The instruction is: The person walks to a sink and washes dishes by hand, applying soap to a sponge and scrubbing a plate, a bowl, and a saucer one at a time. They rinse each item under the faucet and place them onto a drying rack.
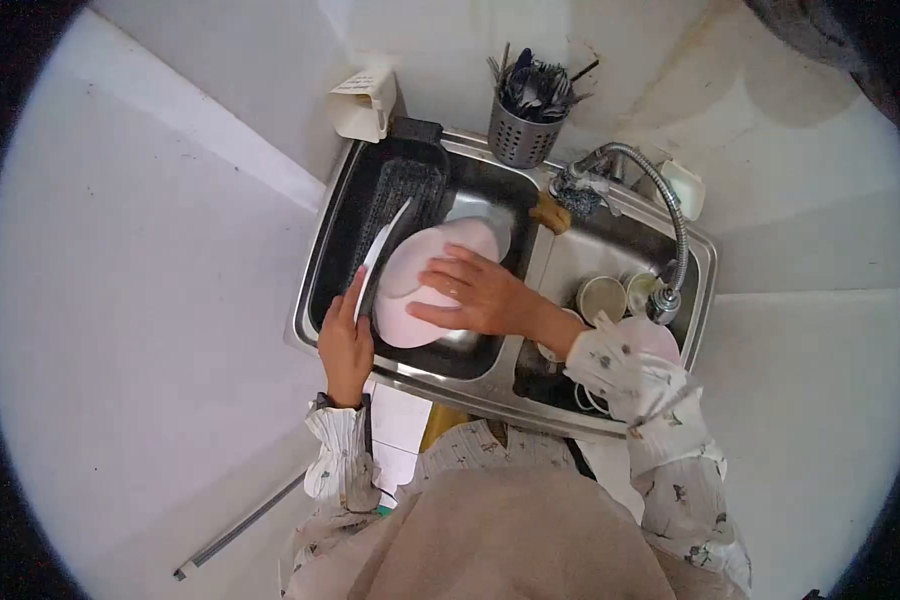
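Over the left basin of the steel sink, my left hand (347,345) grips the edge of a white plate (375,258) that stands tilted, seen nearly edge-on. My right hand (475,293) lies with its fingers apart on pink plates (410,322) just right of the white one. Whether its fingertips grip anything is not visible; the palm faces down. Beneath the plates, part of a clear or shiny round item (510,235) shows in the basin. A dark ribbed tray (410,185) leans at the back left of the basin.
A perforated steel holder (521,140) with cutlery stands behind the sink. Cups (602,298) and a pink dish (653,338) sit in the right basin, below a flexible faucet (678,225). A brown sponge or cloth (550,213) lies on the divider. A cream container (362,105) is at back left.
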`<state>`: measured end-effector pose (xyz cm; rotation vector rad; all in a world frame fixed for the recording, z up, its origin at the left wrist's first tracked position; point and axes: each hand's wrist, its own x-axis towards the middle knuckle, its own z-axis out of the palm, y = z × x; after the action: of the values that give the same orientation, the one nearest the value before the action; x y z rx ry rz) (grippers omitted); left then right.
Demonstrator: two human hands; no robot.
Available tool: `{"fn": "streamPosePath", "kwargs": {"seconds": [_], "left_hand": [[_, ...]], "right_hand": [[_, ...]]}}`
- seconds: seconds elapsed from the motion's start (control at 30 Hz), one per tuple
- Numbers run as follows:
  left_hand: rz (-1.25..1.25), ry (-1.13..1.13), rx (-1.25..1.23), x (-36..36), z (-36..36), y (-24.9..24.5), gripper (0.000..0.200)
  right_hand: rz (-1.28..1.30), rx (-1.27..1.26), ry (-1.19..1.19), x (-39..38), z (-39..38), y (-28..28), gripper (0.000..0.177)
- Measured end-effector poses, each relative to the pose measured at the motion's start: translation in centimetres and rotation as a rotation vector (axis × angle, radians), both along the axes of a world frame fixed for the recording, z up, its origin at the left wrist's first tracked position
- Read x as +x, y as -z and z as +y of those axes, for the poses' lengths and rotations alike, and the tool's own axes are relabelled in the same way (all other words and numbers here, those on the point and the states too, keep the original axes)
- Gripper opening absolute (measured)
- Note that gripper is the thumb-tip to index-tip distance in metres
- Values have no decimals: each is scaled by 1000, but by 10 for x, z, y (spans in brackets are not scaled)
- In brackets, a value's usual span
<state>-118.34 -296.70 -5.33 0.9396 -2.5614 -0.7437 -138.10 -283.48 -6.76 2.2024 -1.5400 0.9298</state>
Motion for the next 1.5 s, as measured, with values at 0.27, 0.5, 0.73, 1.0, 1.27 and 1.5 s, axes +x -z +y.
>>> {"fn": "streamPosePath", "kwargs": {"seconds": [0.27,0.5,0.73,1.0,1.27,1.5], "left_hand": [[41,-18,-24,-2,4,1,58],[36,29,-104,-5,12,12,49],[10,32,-78,-10,12,14,53],[88,35,-36,-16,-3,8,52],[78,-45,218,-46,-56,24,45],[255,-107,231,-49,-101,75,53]], "right_hand": [[82,-24,-211,18,-53,40,21],[71,96,-173,25,-74,71,7],[98,120,-40,33,-71,82,9],[-109,205,216,43,-68,58,21],[-637,342,607,31,-36,55,46],[-426,825,1185,29,108,97,33]]}}
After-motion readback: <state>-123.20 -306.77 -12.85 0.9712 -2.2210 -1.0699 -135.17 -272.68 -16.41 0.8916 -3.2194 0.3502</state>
